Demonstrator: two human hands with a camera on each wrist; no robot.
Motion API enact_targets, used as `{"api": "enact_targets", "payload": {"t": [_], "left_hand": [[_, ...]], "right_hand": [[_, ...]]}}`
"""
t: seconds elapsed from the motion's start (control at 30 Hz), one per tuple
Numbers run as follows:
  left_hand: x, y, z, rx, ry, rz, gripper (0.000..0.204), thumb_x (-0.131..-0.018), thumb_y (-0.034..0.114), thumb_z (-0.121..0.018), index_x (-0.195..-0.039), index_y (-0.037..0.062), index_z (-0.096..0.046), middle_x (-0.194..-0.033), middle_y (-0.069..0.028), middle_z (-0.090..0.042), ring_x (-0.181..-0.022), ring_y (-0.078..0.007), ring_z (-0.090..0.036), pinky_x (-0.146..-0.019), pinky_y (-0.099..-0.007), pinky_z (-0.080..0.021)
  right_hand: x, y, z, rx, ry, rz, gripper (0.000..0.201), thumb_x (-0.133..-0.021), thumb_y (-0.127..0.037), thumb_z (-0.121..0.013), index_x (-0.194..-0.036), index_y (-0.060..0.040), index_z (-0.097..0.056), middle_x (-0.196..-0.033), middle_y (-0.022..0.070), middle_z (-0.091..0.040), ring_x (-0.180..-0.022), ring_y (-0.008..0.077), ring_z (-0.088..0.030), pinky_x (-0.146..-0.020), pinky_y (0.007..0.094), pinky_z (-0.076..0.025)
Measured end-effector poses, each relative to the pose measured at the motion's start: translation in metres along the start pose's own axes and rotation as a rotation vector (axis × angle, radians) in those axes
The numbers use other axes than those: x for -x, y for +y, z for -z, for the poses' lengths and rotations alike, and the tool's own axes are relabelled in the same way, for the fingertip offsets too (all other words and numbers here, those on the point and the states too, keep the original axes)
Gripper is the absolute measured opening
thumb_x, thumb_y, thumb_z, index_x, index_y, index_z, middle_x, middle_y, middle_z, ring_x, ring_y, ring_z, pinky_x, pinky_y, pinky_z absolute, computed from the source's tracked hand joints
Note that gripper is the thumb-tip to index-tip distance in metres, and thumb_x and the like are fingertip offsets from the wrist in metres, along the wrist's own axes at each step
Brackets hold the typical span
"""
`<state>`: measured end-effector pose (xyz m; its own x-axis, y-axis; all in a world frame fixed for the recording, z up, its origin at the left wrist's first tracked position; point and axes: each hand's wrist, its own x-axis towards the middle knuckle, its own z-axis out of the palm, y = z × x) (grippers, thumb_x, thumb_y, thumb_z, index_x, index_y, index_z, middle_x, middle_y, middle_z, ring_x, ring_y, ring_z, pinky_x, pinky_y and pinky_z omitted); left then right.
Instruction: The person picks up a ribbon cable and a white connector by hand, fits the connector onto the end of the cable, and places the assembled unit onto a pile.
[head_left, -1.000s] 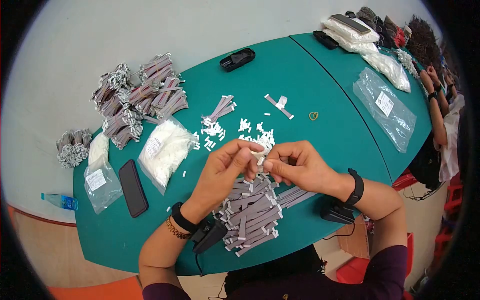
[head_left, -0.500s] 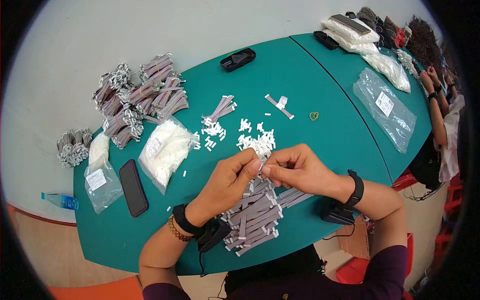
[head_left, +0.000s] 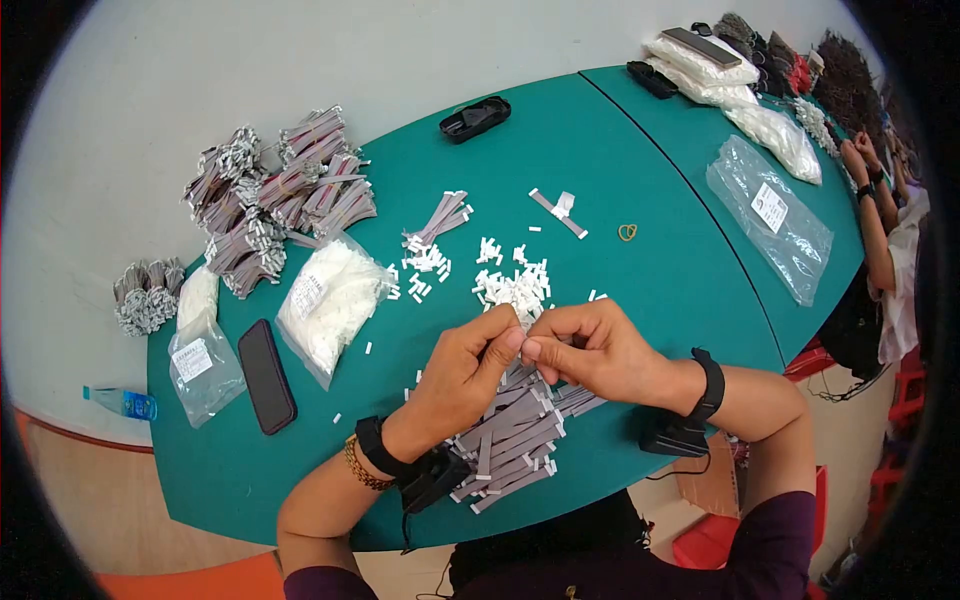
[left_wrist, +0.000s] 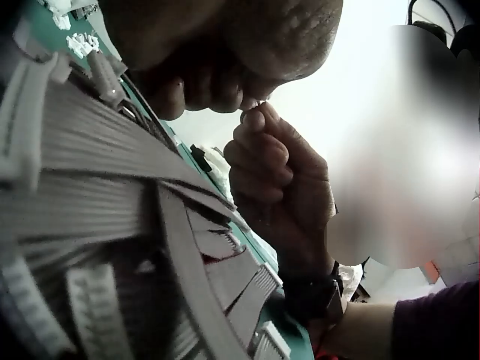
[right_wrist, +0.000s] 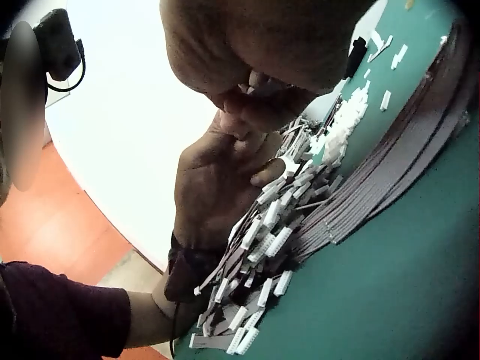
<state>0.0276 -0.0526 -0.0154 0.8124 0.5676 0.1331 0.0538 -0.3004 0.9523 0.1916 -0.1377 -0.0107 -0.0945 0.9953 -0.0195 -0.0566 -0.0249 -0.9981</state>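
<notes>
My left hand (head_left: 468, 365) and right hand (head_left: 598, 352) meet fingertip to fingertip over the table's middle, thumbs and forefingers pinched together. Between them a tiny pale bit (left_wrist: 259, 103) shows in the left wrist view; it looks like one of the small white connectors, mostly hidden by the fingers. Right below the hands lies a heap of grey ribbon cables (head_left: 510, 440) with white plugs on their ends. Just beyond the fingertips is a loose pile of small white connectors (head_left: 520, 285). In the right wrist view, flat ribbon cables (right_wrist: 390, 165) run beside the plug ends.
Bundled ribbon cables (head_left: 280, 185) are stacked at the back left. Near them lie a bag of white pieces (head_left: 330, 305), a smaller bag (head_left: 205, 350) and a phone (head_left: 266, 377). A black case (head_left: 475, 119), rubber bands (head_left: 627, 232) and a clear bag (head_left: 770, 215) lie farther out.
The hands have come together from slightly apart and sunk a little towards me. The white piece that showed between the fingers is now mostly covered by the fingertips.
</notes>
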Motion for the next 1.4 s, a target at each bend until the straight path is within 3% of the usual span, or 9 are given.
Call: {"api": "enact_targets", "payload": {"t": [0.07,0.17,0.57,0.97,1.1,1.4], "left_hand": [[0.001,-0.001,-0.001,-0.019,0.007,0.0,0.028,-0.096,0.021,-0.044,-0.077,0.0005,-0.042,-0.063,-0.0051,-0.036,-0.061,-0.0101,-0.032,-0.053,-0.027,-0.031],[0.0,0.002,0.002,-0.039,-0.012,-0.002,0.028,-0.096,0.023,-0.045,-0.076,0.004,-0.045,-0.065,0.0022,-0.037,-0.062,-0.0058,-0.033,-0.055,-0.0223,-0.03],[-0.004,0.001,0.012,0.111,-0.155,0.068,0.029,-0.097,0.027,-0.041,-0.079,0.0044,-0.047,-0.069,0.0034,-0.038,-0.065,-0.0044,-0.033,-0.057,-0.0207,-0.03],[-0.004,-0.005,0.003,0.179,-0.079,0.072,0.027,-0.097,0.023,-0.043,-0.077,0.0047,-0.045,-0.067,0.0043,-0.036,-0.062,-0.0038,-0.032,-0.054,-0.0205,-0.028],[-0.006,0.001,0.008,0.085,-0.06,0.046,0.029,-0.096,0.026,-0.045,-0.076,0.005,-0.046,-0.067,0.0045,-0.037,-0.061,-0.0037,-0.032,-0.054,-0.0205,-0.028],[-0.01,0.0,0.024,0.072,-0.016,0.065,0.028,-0.096,0.028,-0.046,-0.081,0.0044,-0.051,-0.07,0.0042,-0.045,-0.064,-0.0033,-0.038,-0.058,-0.0187,-0.032]], "right_hand": [[0.001,0.001,0.0,0.01,0.011,-0.013,0.021,-0.091,-0.017,-0.054,-0.078,-0.0004,-0.06,-0.061,-0.0006,-0.055,-0.055,0.0028,-0.045,-0.048,0.0205,-0.035],[0.002,0.002,-0.002,0.031,0.001,0.027,0.022,-0.091,-0.016,-0.054,-0.078,0.0002,-0.059,-0.062,-0.0003,-0.055,-0.056,0.0034,-0.046,-0.05,0.0207,-0.036],[-0.004,0.0,0.004,-0.01,-0.049,0.024,0.021,-0.091,-0.015,-0.054,-0.078,0.0006,-0.058,-0.062,-0.0008,-0.054,-0.059,0.0042,-0.047,-0.052,0.0212,-0.038],[-0.004,0.0,0.004,0.083,-0.022,0.036,0.023,-0.091,-0.015,-0.055,-0.074,-0.0002,-0.058,-0.061,-0.0005,-0.054,-0.055,0.004,-0.046,-0.049,0.0221,-0.036],[-0.005,-0.001,0.004,0.045,-0.032,0.058,0.023,-0.091,-0.016,-0.054,-0.075,-0.0008,-0.058,-0.06,-0.0013,-0.054,-0.054,0.0037,-0.045,-0.048,0.0218,-0.035],[-0.011,-0.003,0.012,0.037,-0.056,-0.06,0.026,-0.091,-0.019,-0.054,-0.074,-0.0012,-0.058,-0.06,-0.0018,-0.054,-0.054,0.0031,-0.045,-0.048,0.0205,-0.035]]}}
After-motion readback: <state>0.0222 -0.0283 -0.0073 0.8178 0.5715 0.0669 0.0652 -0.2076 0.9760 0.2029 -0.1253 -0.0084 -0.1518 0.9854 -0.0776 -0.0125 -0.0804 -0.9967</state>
